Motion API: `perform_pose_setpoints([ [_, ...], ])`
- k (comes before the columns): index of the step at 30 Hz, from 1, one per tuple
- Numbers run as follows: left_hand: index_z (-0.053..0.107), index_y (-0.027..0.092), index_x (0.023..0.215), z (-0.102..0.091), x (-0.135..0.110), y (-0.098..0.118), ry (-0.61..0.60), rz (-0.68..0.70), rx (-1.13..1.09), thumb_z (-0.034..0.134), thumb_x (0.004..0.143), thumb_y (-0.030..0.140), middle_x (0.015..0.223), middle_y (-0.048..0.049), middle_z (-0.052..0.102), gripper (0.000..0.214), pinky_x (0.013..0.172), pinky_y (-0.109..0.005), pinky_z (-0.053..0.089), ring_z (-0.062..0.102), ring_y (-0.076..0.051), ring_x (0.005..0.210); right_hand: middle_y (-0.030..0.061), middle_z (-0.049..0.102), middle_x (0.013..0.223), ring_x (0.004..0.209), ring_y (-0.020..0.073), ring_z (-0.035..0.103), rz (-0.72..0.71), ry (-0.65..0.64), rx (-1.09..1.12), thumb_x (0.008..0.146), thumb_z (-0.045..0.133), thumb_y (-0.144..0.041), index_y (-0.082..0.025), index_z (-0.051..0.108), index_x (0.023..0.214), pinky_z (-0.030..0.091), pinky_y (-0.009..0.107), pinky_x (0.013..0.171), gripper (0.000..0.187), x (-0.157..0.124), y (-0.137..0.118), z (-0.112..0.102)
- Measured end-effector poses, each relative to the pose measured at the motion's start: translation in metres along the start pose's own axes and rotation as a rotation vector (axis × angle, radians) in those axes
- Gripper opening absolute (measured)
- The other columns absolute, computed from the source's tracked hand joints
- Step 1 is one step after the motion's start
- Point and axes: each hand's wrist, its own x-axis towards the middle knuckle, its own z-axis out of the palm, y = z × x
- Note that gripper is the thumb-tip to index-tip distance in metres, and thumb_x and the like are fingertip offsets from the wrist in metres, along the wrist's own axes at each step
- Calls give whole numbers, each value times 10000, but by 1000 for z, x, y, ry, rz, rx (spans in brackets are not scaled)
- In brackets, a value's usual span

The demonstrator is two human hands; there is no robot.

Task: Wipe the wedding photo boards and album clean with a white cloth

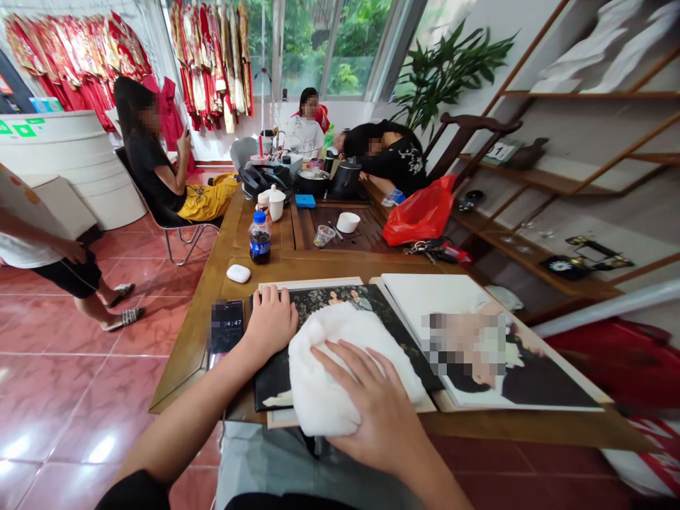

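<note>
Left hand [270, 322] and right hand [372, 400] are bare, both forearms uncovered. Black sleeve [132, 494] starts on the left upper arm at the near edge. Grey trousers [270, 464] cover the lap, with a strip of black shirt [287, 503] nearest.

the left hand [270, 319] lies palm down, its fingers [268, 292] close together, curled at the tips and pointing away from the body. the bare left forearm [202, 397] runs back from it to the lower left. the right hand [372, 400] lies flat just right of those fingers, its own fingers [340, 354] spread and aimed up-left, nothing gripped.
</note>
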Motion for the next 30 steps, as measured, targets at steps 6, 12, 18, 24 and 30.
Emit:
perform_pose_setpoints([
  [6,579,78,1202,0,0,0,-16,0,-18,361,1031,296,1167,-194,610,353,993,-472,406,544,-341,1123,119,556,1440,1288,326,525,89,80,-116,734,656,-381,-266,342,1529,332,469,1049,862,-18,42,-7],
  [12,589,78,1191,-1,1,1,-22,-9,-26,377,1031,291,1168,-196,608,340,1001,-476,410,548,-335,1132,121,577,1409,1241,327,558,156,106,-209,773,620,-363,-260,339,1526,396,458,966,811,-28,70,-11],
  [18,588,57,1205,-1,1,1,-13,-4,-43,389,1028,284,1167,-209,607,350,1004,-487,409,551,-347,1139,133,538,1451,1285,342,513,96,40,-138,766,653,-403,-261,324,1548,364,494,1016,860,-1,54,-8],
  [24,576,56,1235,1,0,0,-14,-5,-9,398,1030,281,1175,-210,616,353,998,-470,409,555,-343,1146,147,503,1490,1334,354,462,71,-40,-40,742,693,-410,-250,350,1547,312,536,1081,890,33,29,-1],
  [30,580,62,1213,2,0,-1,-3,5,-5,384,1029,285,1176,-211,615,350,988,-473,411,551,-344,1139,115,512,1498,1347,325,474,62,-48,-25,751,690,-409,-282,347,1545,332,511,1089,873,30,45,-3],
])
